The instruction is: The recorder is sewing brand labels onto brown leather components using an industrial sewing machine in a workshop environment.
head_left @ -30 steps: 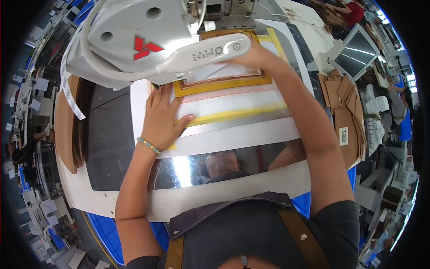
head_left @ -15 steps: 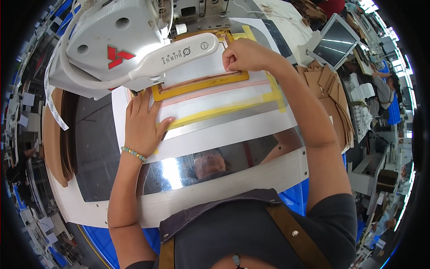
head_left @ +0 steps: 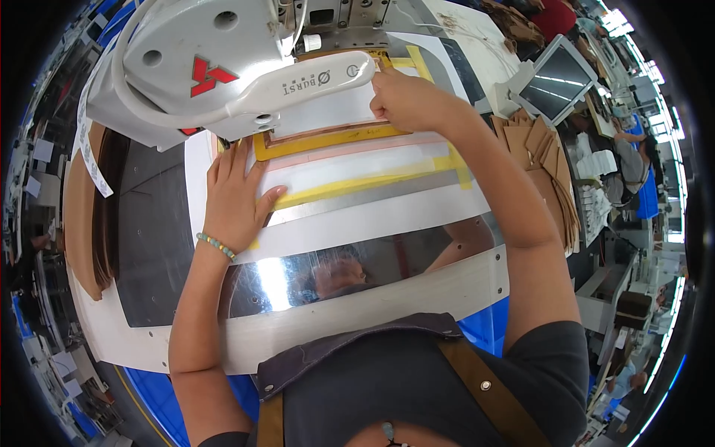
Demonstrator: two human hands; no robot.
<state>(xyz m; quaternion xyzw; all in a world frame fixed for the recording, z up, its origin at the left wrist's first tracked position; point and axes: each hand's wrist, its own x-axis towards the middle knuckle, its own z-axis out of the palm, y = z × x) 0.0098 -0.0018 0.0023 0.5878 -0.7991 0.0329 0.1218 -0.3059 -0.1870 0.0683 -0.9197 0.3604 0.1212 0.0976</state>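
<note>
The left hand (head_left: 232,197), at the left of the picture, lies flat with its grip released; its fingers are spread on the white sheet (head_left: 372,220), and its thumb is at the yellow tape (head_left: 335,194). In the upper middle, the yellow frame (head_left: 328,141) lies over this sheet, partly behind the machine's (head_left: 167,74) white handle (head_left: 298,88). The right hand (head_left: 411,100) has folded fingers at the frame's right side; whether they grasp it, I cannot tell.

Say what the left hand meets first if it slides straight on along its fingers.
Probably the white machine head, just beyond the left hand's fingers. It seems to overhang, so the hand might pass beneath; this view leaves depth unclear.
</note>
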